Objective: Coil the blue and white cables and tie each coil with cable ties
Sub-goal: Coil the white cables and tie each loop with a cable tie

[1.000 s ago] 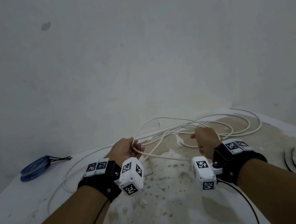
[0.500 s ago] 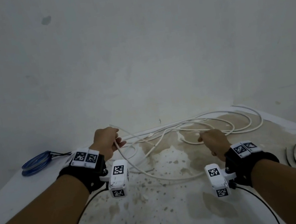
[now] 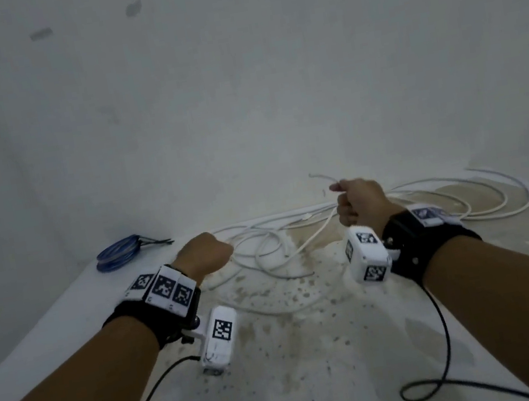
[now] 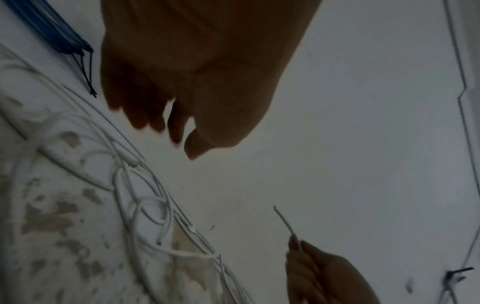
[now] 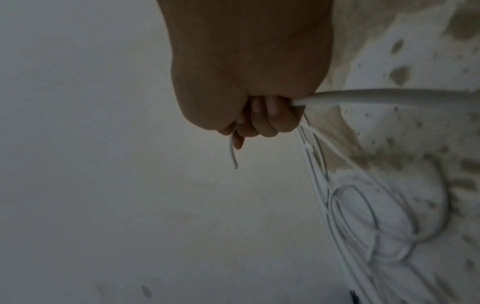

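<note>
Right hand [image 3: 362,200] now raised, fist gripping white cable [image 3: 310,238] near its free end, which pokes up; earlier low on worktop [image 3: 50,324]. Left hand [image 3: 204,253] has let go: fingers loosely curled, empty. One white cable, sprawled loose at far centre-right. One blue coil [image 3: 117,256], tied, far left.

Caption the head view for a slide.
Right hand lifts the white cable by its free end, left hand empty above the table; tied blue coil lies far left.
</note>
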Available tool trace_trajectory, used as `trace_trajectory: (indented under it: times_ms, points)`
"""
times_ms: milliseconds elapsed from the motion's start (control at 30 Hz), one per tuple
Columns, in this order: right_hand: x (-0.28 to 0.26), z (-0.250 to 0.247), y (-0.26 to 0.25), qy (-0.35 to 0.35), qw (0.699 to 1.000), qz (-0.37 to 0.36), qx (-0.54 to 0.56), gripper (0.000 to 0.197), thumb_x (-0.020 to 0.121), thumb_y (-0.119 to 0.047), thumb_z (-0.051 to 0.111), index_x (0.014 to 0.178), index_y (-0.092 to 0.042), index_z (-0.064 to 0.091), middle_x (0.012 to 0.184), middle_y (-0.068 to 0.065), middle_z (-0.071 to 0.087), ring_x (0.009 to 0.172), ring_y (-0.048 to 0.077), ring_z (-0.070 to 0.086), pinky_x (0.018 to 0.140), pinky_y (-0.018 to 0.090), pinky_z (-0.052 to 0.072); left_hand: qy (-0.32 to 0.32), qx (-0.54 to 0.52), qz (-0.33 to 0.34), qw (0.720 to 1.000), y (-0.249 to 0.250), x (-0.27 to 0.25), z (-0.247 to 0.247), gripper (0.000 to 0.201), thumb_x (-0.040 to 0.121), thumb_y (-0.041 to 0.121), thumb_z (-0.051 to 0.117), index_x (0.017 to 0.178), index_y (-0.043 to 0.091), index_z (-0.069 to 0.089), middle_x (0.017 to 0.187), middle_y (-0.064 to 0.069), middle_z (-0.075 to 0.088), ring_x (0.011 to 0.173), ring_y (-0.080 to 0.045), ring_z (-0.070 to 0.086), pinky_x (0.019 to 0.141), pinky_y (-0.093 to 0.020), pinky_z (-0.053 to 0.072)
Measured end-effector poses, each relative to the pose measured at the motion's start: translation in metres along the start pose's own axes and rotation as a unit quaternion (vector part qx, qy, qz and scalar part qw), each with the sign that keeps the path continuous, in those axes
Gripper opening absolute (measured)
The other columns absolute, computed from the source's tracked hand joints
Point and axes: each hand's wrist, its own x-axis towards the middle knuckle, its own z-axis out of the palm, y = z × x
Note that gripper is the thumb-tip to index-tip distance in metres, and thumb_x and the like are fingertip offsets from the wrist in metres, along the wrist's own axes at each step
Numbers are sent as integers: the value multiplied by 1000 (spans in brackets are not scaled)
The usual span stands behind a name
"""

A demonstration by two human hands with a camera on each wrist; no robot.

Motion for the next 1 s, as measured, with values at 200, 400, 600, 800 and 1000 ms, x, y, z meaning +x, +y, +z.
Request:
trace_trajectory:
  times_ms: [200, 400, 600, 800, 1000]
  points:
    - [-11, 35, -5, 78, 985, -22, 151, 24, 96, -3, 30, 82, -10, 48, 40, -2, 28, 34, 11, 19, 44, 14, 17, -284, -180, 8, 942, 20, -61, 41, 58, 98, 54, 44, 99, 0, 68, 93, -8, 74, 65, -14, 66, 65, -24, 56]
    - [-31, 28, -5, 86, 982, -19, 169, 22, 95, -5, 31, 83, -9, 50, 47, -1, 28, 35, 11, 20, 44, 14, 18, -199, -617, -135, 750, 37, -58, 65, 25, 103, 16, 43, 89, -5, 43, 81, -28, 63, 80, -38, 61, 95, -46, 51]
    - [-43, -14, 4, 40, 998, -25, 51, 19, 101, -11, 34, 94, -9, 52, 51, -2, 28, 37, 11, 18, 39, 18, 15, -48, -649, -119, 750, 32, -57, 53, 23, 101, -1, 34, 83, 9, 45, 81, -10, 49, 67, -20, 55, 69, -29, 56]
    - [-40, -32, 17, -65, 996, -4, -66, 25, 102, -28, 46, 87, -11, 58, 52, -4, 27, 39, 10, 20, 40, 21, 21, 27, -602, -107, 791, 38, -54, 48, 10, 100, 1, 43, 105, 2, 52, 81, -13, 49, 65, -20, 50, 56, -31, 50]
    - [-49, 3, 22, -202, 970, -65, -115, 34, 103, -30, 47, 85, -7, 64, 56, -3, 33, 44, 10, 21, 40, 23, 18, 89, -382, 100, 914, 44, -47, 42, 20, 99, 10, 50, 104, 8, 69, 97, -8, 65, 72, -16, 58, 60, -25, 46]
